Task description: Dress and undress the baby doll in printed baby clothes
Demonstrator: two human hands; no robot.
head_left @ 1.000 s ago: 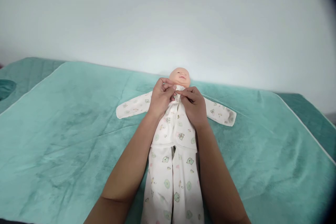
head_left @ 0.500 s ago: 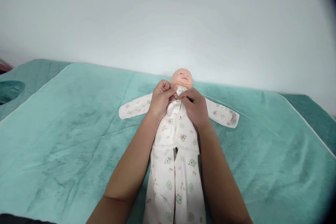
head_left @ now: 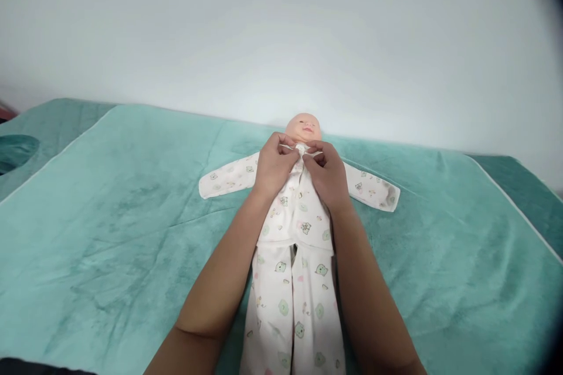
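Observation:
A baby doll (head_left: 304, 125) lies on its back, head away from me, dressed in a white printed baby shirt (head_left: 303, 211) with long sleeves spread to both sides. White pants (head_left: 284, 304) with the same print cover its legs. At the collar, my left hand (head_left: 276, 164) pinches the left edge of the shirt's neckline. My right hand (head_left: 325, 171) pinches the right edge just opposite, its fingertips close to the left ones. The shirt front lies closed down the middle, and fingers partly hide the collar.
A teal plush cover (head_left: 132, 199) with a white-edged border spreads beneath the doll. Behind it rises a white wall (head_left: 281, 35). At the far left a dark teal oval opening (head_left: 17, 152) shows, and dark fabric (head_left: 39, 367) sits in the lower left corner.
Both hands have shifted slightly up to the collar, and the fingers have changed from working close together at the upper front to pinching the two neckline edges. The doll stays in place.

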